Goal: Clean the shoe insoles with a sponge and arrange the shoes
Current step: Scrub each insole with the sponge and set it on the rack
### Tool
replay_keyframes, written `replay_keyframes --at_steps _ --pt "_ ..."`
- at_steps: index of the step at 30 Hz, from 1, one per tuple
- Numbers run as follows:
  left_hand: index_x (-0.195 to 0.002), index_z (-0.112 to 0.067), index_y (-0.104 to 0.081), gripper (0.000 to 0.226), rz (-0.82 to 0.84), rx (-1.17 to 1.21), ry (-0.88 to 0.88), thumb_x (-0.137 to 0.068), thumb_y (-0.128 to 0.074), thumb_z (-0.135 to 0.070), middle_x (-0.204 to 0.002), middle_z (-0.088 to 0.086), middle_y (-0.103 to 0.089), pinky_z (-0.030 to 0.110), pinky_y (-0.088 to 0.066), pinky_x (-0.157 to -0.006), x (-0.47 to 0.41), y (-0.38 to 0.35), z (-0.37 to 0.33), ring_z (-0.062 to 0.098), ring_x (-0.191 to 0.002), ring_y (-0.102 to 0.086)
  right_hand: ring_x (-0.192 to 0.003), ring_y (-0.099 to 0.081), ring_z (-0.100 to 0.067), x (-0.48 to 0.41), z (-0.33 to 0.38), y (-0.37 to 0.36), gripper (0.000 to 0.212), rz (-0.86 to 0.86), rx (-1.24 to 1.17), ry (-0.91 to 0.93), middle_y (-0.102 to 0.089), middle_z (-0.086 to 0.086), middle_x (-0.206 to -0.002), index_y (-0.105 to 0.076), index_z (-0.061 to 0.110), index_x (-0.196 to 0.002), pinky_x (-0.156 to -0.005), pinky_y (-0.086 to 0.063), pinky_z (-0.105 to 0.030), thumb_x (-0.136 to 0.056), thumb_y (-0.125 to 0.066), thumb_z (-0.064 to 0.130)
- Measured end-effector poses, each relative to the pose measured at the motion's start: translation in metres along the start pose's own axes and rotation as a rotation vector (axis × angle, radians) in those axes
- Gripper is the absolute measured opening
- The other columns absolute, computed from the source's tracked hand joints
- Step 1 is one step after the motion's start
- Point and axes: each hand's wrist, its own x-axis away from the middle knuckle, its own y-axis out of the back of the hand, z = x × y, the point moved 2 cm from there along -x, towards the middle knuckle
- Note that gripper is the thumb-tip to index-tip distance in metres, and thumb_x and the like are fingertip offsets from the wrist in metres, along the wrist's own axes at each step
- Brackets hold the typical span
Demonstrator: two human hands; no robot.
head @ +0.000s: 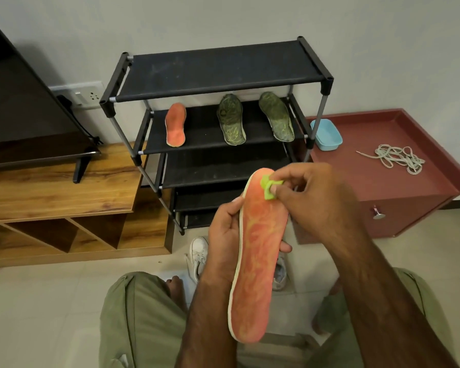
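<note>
Pinching green sponge [270, 188] atop orange insole [258, 261], right hand [316, 197]; left hand [223, 235] curled round its middle

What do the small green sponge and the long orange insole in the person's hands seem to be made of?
The small green sponge looks like soft foam: it crumples where the right hand pinches it. The long orange insole seems fabric-faced foam, matte, with a pale spongy edge.

matt fabric rack [218, 67], glossy wood cabinet [56, 192]
</note>
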Motion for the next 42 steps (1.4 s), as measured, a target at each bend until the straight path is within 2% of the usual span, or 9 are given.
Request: replay_keyframes --at_steps 5,12,17,22,26,31,35,39,42 --pt "-0.099 0.002 -0.076 0.055 -0.008 0.013 -0.036 -0.093 -0.041 -0.041 -0.077 0.025 -0.068 0.033 -0.056 -0.055 -0.002 0.003 0.001 0.035 -0.056 -0.068 -0.076 -0.066 0.001 0.003 0.003 -0.006 0.014 0.149 0.025 0.085 -0.07 0.024 -0.079 -0.077 0.045 -0.097 -0.073 -0.058 -0.037 -0.084 -0.077 0.039" --pt "-0.059 -0.01 -0.077 0.072 -0.033 -0.027 -0.029 -0.104 -0.027 -0.033 -0.054 0.008 -0.064 0.024 -0.051 -0.046 -0.001 0.0 0.001 0.02 -0.042 -0.063 -0.072 -0.066 0.001 -0.002 -0.006 0.002 0.012 0.122 0.011 0.086 -0.07 0.023 -0.077 -0.077 0.044 -0.094 -0.067 -0.057 -0.032 -0.086 -0.079 0.035" --pt "-0.109 0.004 -0.074 0.058 -0.023 0.023 0.002 -0.09 -0.045 -0.042 -0.085 0.026 -0.068 0.035 -0.058 -0.053 -0.005 0.004 0.001 0.036 -0.058 -0.069 -0.071 -0.065 0.002 -0.001 -0.008 0.006 0.012 0.072 0.046 0.075 -0.069 0.023 -0.075 -0.077 0.044 -0.092 -0.062 -0.052 -0.028 -0.086 -0.079 0.034" --pt "-0.07 -0.006 -0.08 0.064 -0.02 0.038 -0.023 -0.103 -0.033 -0.033 -0.065 0.013 -0.069 0.028 -0.057 -0.046 -0.003 0.003 0.001 0.024 -0.048 -0.067 -0.077 -0.069 -0.002 0.004 -0.007 -0.002 0.015 0.272 0.025 0.121 -0.071 0.023 -0.078 -0.077 0.044 -0.093 -0.074 -0.06 -0.04 -0.084 -0.08 0.032" --pt "-0.088 -0.002 -0.079 0.055 -0.024 0.014 -0.019 -0.096 -0.04 -0.039 -0.077 0.021 -0.07 0.034 -0.059 -0.053 -0.004 0.002 -0.002 0.033 -0.055 -0.068 -0.069 -0.066 0.001 0.0 -0.009 0.006 0.014 0.05 0.04 0.097 -0.069 0.022 -0.074 -0.076 0.045 -0.092 -0.064 -0.056 -0.032 -0.087 -0.076 0.032" --pt "-0.086 -0.001 -0.076 0.054 0.017 0.033 -0.024 -0.099 -0.036 -0.034 -0.073 0.015 -0.072 0.033 -0.059 -0.05 -0.004 0.001 0.0 0.027 -0.053 -0.069 -0.073 -0.068 -0.002 0.002 -0.005 0.0 0.015 0.262 0.006 0.141 -0.07 0.02 -0.076 -0.078 0.042 -0.093 -0.073 -0.06 -0.039 -0.085 -0.08 0.03" --pt "-0.122 0.006 -0.065 0.058 0.015 0.039 -0.002 -0.095 -0.043 -0.04 -0.097 0.028 -0.068 0.038 -0.06 -0.059 -0.003 -0.002 -0.002 0.039 -0.06 -0.069 -0.07 -0.065 0.001 -0.002 -0.006 0.005 0.013 0.029 -0.004 0.105 -0.068 0.021 -0.074 -0.077 0.042 -0.096 -0.061 -0.049 -0.025 -0.088 -0.078 0.031" --pt "-0.123 0.011 -0.059 0.06 -0.003 0.066 -0.021 -0.092 -0.046 -0.038 -0.099 0.029 -0.064 0.038 -0.06 -0.059 -0.004 0.001 -0.003 0.035 -0.067 -0.067 -0.075 -0.069 -0.003 0.002 -0.001 -0.006 0.015 0.257 -0.014 0.144 -0.07 0.02 -0.079 -0.077 0.045 -0.097 -0.073 -0.061 -0.041 -0.086 -0.078 0.034" --pt "-0.123 0.008 -0.061 0.059 0.011 0.041 0.0 -0.093 -0.044 -0.04 -0.093 0.028 -0.066 0.037 -0.06 -0.056 -0.005 0.003 -0.002 0.036 -0.064 -0.068 -0.072 -0.067 -0.002 -0.003 -0.003 0.0 0.015 0.093 -0.05 0.102 -0.07 0.022 -0.077 -0.077 0.044 -0.096 -0.071 -0.058 -0.037 -0.085 -0.078 0.034"
